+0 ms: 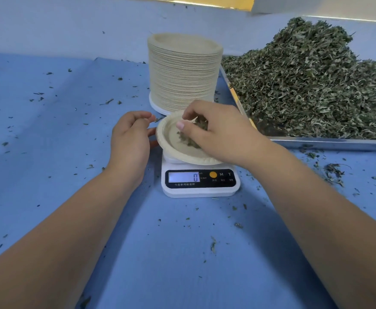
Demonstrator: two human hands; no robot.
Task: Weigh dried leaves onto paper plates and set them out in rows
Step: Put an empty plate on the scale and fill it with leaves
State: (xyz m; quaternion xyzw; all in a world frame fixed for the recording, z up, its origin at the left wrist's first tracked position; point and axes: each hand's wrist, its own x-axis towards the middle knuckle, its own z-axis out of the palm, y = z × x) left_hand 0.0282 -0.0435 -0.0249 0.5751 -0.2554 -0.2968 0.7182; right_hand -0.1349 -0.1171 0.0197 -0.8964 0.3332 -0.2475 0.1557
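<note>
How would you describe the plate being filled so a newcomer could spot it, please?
On the blue table, a white scale stands before a tall plate stack. The plate lies on that scale. Unlike the stacked ones, it holds leaves.

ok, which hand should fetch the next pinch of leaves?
Likely right. The right hand holds leaves over the plate, tray on its side; the left hand sits at the plate's left rim.

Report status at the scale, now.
Right hand pinching dried leaves over the paper plate on the scale. Left hand curled at the plate's left rim, grip unclear. Display reads 0. Nothing in the way.
</note>
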